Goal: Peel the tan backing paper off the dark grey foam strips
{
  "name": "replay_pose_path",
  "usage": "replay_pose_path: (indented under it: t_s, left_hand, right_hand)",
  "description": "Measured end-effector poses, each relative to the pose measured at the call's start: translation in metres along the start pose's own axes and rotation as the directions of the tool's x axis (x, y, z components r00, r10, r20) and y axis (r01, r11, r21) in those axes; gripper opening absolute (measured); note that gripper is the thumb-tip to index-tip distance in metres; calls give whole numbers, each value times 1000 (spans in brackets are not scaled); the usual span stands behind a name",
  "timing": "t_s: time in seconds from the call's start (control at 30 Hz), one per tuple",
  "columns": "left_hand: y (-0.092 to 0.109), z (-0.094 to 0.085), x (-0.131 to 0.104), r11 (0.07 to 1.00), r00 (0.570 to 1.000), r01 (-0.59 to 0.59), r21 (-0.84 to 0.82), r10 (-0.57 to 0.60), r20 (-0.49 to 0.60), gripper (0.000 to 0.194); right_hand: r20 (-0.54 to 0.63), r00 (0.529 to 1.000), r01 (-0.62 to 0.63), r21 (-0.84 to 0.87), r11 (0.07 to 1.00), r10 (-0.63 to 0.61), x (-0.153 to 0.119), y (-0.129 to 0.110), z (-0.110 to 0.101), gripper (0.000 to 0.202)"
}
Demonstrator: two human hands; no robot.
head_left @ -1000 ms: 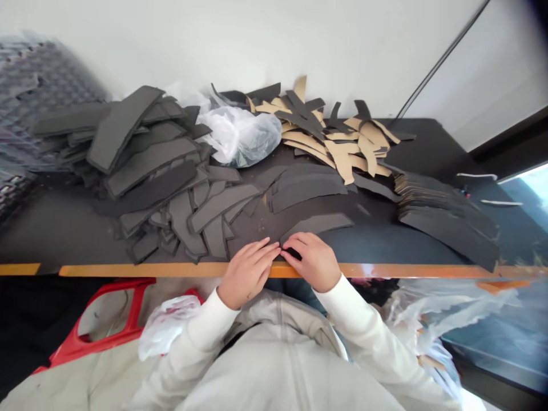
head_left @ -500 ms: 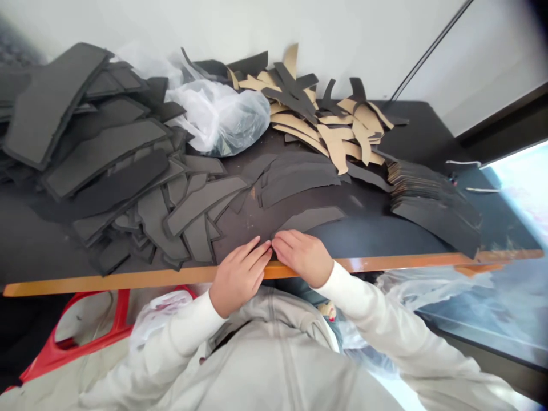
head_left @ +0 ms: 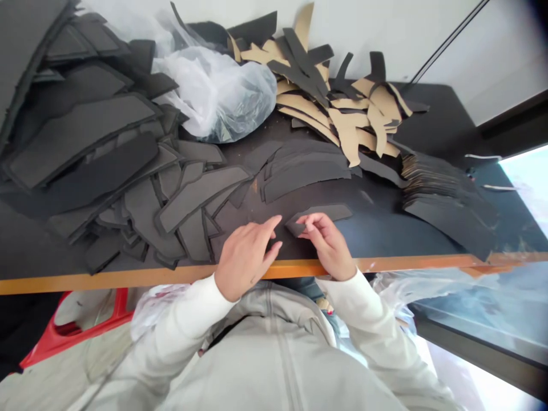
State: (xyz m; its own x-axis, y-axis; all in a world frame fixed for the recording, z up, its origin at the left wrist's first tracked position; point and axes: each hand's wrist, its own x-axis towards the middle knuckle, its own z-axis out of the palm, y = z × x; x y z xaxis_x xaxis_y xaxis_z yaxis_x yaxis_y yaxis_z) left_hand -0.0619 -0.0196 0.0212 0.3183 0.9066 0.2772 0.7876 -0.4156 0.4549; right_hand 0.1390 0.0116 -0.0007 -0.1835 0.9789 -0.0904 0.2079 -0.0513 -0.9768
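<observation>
Small dark piece [head_left: 294, 228] was held by one corner, clamped between the thumb and fingers of the right hand [head_left: 331, 245], just above the tabletop [head_left: 377, 237], near its orange front edge [head_left: 171, 275]. Whether it was separate from the curved dark strip [head_left: 338, 212] just beside it at 2 o'clock could not be told.

Left hand [head_left: 244, 257] was placed at 8 o'clock from the piece, near the front edge, palm down, with thumb and fingers apart and nothing gripped. The two hands were not touching.

Clock directions were read from the small dark piece, 12 being away from the person. Overlapping dark strips [head_left: 308, 177] were laid at 12 to 1 o'clock. Beyond them at 1 o'clock, a tangled pile of tan and black pieces [head_left: 346, 128] was seen, some ends stuck up against the wall [head_left: 363, 28]. Stuffed clear plastic bag [head_left: 244, 103] was set at 11 o'clock. Big heap of dark flat pieces [head_left: 89, 148] was spread at 9 to 10 o'clock. Fanned stack of dark pieces [head_left: 454, 220] was lined up at 3 o'clock, with two thin white strips past it.

Below the tabletop, a red plastic frame [head_left: 122, 302] and a white bag [head_left: 154, 305] were seen at 8 o'clock, clear plastic sheeting [head_left: 411, 290] at 4 o'clock.
</observation>
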Motion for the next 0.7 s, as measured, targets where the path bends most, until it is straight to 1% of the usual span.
replay_pose_path:
  t_s: [0.03,0.07,0.13,0.2,0.23,0.27,0.33,0.4,0.53,0.7]
  left_hand:
    - [0,1,7,1000,1000,5,-9,-5,-4,35]
    - [-1,3,13,1000,1000,-7,-26,7,-11,33]
    - [-4,8,20,996,999,-45,-79,44,-16,22]
    - [-7,11,20,989,997,-81,-122,81,-4,19]
    - [-9,12,18,987,996,-94,-129,95,2,20]
    - [-11,13,15,986,994,-106,-126,107,2,20]
    - [-13,12,9,984,990,-141,-109,141,-9,21]
    - [-14,12,4,979,983,-183,-88,182,-17,20]
    - [-14,11,-5,956,959,-283,-84,281,-27,20]
    - [-15,12,-10,932,934,-357,-67,355,-33,23]
  right_hand:
    - [23,1000,20,-25,999,-20,-1,-2,0,25]
    - [46,998,40,-45,998,-38,-1,-4,0,23]
    - [105,991,92,-78,993,-84,-1,-9,-2,20]
    - [159,975,179,-141,974,-156,0,-13,-6,18]
    - [167,966,229,-196,954,-198,2,-14,-8,19]
    - [162,958,274,-257,927,-238,4,-14,-10,21]
    - [132,946,325,-360,875,-297,7,-12,-13,23]
    - [121,940,339,-399,852,-318,10,-9,-14,22]
    - [114,939,341,-409,846,-323,12,-3,-13,25]
    - [97,936,346,-420,839,-337,11,-2,-12,26]
